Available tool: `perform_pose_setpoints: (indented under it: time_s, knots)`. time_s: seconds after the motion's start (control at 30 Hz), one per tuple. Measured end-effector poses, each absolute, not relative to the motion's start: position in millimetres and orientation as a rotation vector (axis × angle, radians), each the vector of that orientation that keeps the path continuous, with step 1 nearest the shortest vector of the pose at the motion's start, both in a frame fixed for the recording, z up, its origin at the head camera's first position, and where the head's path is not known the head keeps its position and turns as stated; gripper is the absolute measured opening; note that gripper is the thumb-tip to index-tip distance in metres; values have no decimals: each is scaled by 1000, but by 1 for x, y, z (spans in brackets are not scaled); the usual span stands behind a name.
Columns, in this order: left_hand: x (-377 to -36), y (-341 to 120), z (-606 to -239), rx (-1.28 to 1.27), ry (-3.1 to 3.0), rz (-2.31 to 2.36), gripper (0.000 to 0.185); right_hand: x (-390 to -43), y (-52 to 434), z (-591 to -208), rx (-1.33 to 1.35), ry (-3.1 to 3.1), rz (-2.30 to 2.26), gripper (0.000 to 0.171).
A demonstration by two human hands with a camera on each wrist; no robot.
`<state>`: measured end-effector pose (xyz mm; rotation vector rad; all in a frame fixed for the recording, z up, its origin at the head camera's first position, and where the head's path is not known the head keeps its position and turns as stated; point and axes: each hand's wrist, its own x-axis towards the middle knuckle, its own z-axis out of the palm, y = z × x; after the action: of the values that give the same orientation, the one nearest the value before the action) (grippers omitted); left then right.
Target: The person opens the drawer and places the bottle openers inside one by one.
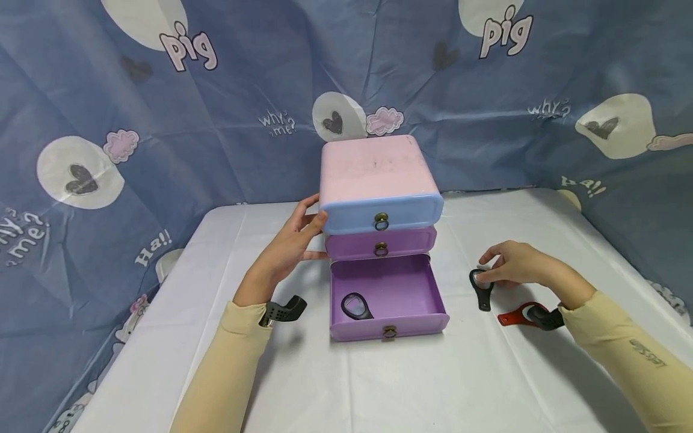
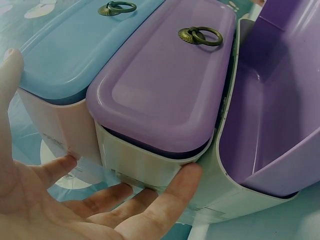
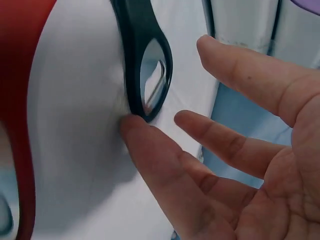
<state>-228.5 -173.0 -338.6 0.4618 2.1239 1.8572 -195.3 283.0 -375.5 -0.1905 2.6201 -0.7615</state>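
I see a white tablecloth (image 1: 379,385) beneath a blue cartoon-print backdrop (image 1: 216,90) lettered "pig" and "why me?".

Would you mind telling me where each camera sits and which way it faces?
Head: above the table, looking down at the drawer cabinet; both forearms and hands show.
Left wrist: beside the cabinet's left side; left hand touches it.
Right wrist: low over the black magnifier; right hand fingertip touches it.
Shared: all show the cabinet.
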Motion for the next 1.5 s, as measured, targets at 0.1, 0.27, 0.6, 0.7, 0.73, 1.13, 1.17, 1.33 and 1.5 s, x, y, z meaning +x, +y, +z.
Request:
perform_pose_setpoints:
  time_s: [0.1,0.27,0.6,0.7,0.73,1.13,1.17,1.33,1.5]
  knots:
    - [-228,-173,-339,470,2125,1862,78,-197,276,-376,-249,2651,-714,58]
    - [-229,-174,-340,462,2123,1867,81,-200,264,-376,-317,2701,-638,55]
    - [-231,-174,-339,466,2129,1859,82,-199,246,-379,-421,2827,-566,40]
    - [-231,-173,-337,455,2132,1863,80,-199,246,-379,-431,2833,-564,35]
    - [-231,-173,-337,452,2133,1864,79,-199,246,-380,-430,2832,-568,35]
    - [-229,-176,-340,433,2128,1859,79,-195,247,-388,-361,2761,-668,43]
    - [-230,-176,-340,436,2127,1859,79,-195,247,-388,-358,2763,-668,43]
    - [-231,-175,-341,451,2117,1870,78,-194,250,-383,-399,2776,-670,40]
    - [-231,-175,-340,451,2121,1870,79,-194,255,-378,-443,2747,-760,39]
